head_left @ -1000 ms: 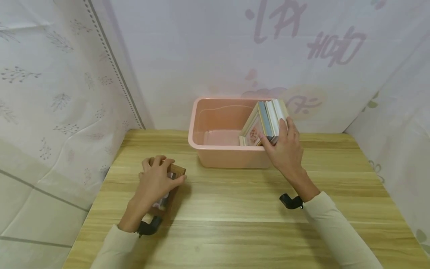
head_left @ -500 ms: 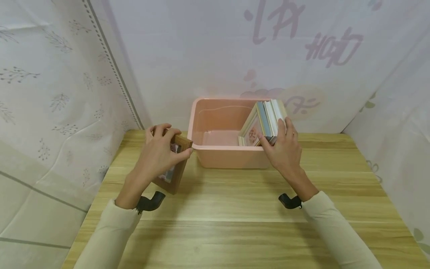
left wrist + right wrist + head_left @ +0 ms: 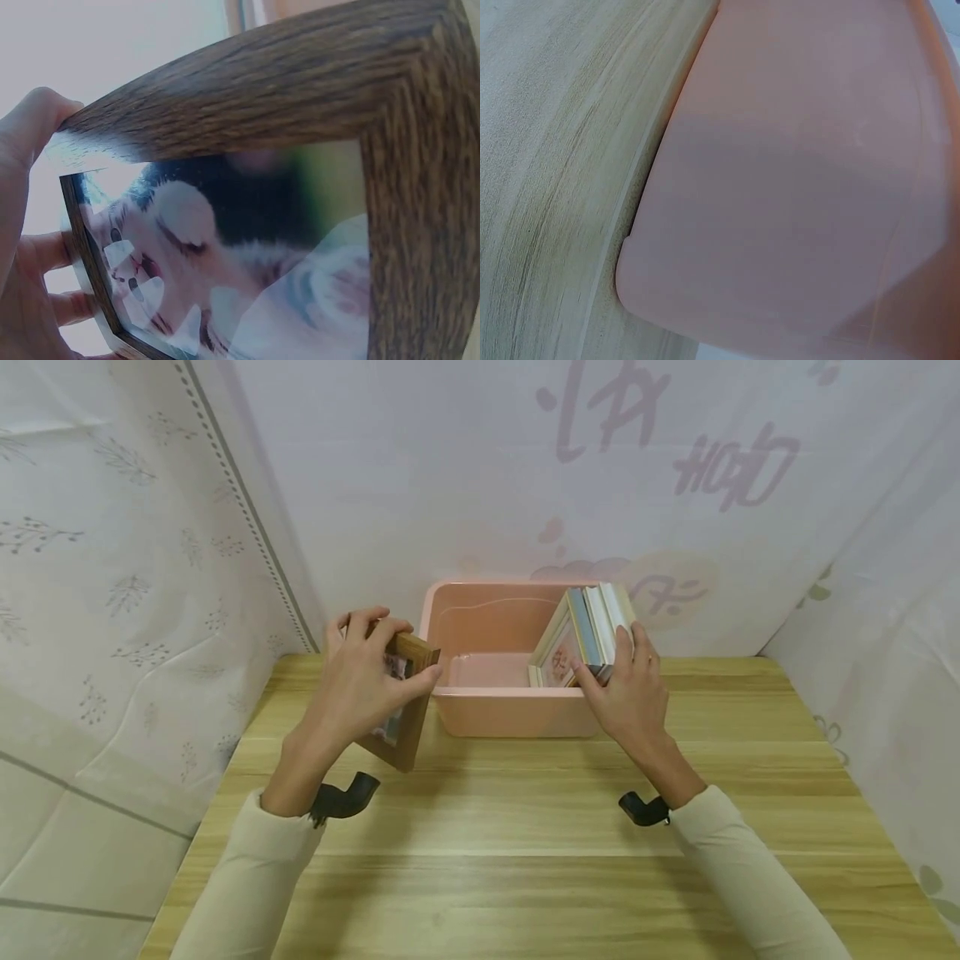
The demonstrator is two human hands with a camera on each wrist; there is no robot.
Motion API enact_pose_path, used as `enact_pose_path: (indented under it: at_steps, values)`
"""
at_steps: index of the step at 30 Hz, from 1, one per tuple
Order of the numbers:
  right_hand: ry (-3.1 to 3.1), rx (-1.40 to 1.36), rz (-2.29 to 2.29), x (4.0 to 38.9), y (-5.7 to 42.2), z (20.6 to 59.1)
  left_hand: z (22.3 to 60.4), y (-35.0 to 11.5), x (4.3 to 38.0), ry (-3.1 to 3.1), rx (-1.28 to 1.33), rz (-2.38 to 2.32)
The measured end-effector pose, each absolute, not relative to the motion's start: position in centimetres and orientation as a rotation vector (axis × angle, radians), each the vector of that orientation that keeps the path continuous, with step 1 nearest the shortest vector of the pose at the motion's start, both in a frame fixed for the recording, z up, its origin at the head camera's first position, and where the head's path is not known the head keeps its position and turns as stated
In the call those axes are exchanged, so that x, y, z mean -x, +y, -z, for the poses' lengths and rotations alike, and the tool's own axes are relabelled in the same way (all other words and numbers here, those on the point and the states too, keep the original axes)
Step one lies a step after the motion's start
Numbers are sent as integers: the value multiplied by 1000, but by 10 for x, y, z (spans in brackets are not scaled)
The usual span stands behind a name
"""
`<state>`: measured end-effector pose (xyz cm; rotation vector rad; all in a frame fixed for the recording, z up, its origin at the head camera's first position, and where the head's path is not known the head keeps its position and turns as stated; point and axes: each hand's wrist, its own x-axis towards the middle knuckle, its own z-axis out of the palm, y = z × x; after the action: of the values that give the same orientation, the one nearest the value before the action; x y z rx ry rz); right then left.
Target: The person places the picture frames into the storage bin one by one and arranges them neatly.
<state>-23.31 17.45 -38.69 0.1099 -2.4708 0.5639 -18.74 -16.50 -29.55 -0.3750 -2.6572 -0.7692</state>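
Observation:
My left hand point(image 3: 365, 681) grips a brown wooden picture frame point(image 3: 411, 727) by its upper edge, tilted, just left of the pink plastic bin point(image 3: 517, 714). In the left wrist view the picture frame point(image 3: 247, 97) shows a photo of a pale furry animal behind shiny glass, with my thumb and fingers at its narrow end. My right hand point(image 3: 633, 693) holds several picture frames point(image 3: 592, 618) leaning together in the bin's right end, thumb on the left side and fingers on the right. The stack's front one has a pale border and a pink picture.
The bin stands at the back of a wood-grain table point(image 3: 480, 877), against a patterned cloth backdrop point(image 3: 420, 468). Its left half shows a bare floor. In the right wrist view the bin's outer wall point(image 3: 780, 187) fills most of the picture. Black wrist mounts point(image 3: 347, 796) stick out under both wrists.
My left hand has carried the brown picture frame from the table's left side forward and rightward, up beside the bin. My right hand has stayed on the stack in the bin.

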Motion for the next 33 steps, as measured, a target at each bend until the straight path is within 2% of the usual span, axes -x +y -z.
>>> enact_pose_path:
  at_steps: [20,33]
  values:
    - [-2458,-121,-548,233,174,386,251,-138,195,-2606,420,793]
    - [-2451,-116,-541,233,175,388,228,-117,217,-2509,556,878]
